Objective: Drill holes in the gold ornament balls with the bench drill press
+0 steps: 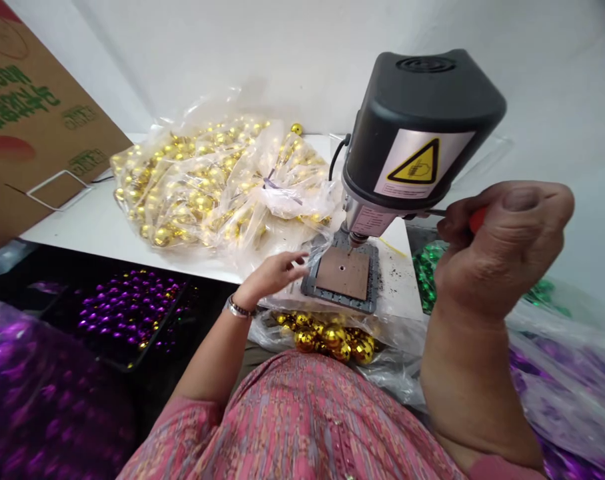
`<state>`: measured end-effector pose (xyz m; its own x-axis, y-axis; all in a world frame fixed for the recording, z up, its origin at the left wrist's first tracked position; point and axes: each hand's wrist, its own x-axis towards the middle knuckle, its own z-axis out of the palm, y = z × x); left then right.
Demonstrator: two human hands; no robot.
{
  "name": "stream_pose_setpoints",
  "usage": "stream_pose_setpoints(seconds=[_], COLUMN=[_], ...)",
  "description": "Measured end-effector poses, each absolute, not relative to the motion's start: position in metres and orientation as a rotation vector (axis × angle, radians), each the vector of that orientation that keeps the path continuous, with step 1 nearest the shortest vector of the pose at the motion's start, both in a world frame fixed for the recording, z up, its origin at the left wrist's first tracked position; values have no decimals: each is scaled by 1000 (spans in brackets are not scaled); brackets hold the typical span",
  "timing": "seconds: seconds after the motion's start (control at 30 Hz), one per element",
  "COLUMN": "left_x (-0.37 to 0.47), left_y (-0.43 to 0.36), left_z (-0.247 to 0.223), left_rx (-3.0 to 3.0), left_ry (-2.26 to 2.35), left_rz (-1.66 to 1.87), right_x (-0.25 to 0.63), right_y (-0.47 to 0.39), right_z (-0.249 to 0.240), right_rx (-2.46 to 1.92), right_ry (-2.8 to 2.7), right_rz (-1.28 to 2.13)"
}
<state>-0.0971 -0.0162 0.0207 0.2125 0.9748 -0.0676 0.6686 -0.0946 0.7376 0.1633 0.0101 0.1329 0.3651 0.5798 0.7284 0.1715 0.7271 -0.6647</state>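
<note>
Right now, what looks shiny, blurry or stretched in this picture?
In the head view, glints dot the gold balls and their clear bag; in that same view, the purple bag, lower left, looks blurred, and the cardboard box seems stretched.

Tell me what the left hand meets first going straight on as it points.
The left hand would likely meet the clear plastic first, just before the grey base; depth is unclear.
</note>
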Motion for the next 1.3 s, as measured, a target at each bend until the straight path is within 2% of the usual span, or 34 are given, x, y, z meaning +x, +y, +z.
stream_pose_setpoints(seconds=[0.17,0.3,0.4,0.57,0.77,0.93,1.07,1.17,1.3], left_x=[-127,-145,-156,-163,-151,-134,-116,-100,-79], left_y=[32,38,32,29,38,43,22,0,-16], left_z=[21,30,37,37,25,20,22,20,9], left_rx=[1696,1654,1734,1803,1806,1847,1929,1610,1059], left_ry=[2167,2590,2700,2575,2490,2377,2008,1540,1142], left_rz=[765,926,711,71,-58,124,711,1100,1156], right_x=[166,167,167,167,167,168,167,167,168], right_y=[6,5,5,3,2,1,2,4,4], right_z=[130,128,126,124,121,120,119,117,115], right_rx=[-765,-785,-813,-842,-826,-828,-813,-797,-779], right_ry=[-1233,-1243,-1209,-1198,-1184,-1228,-1206,-1195,-1213], right_rz=[309,281,247,271,258,266,280,280,282])
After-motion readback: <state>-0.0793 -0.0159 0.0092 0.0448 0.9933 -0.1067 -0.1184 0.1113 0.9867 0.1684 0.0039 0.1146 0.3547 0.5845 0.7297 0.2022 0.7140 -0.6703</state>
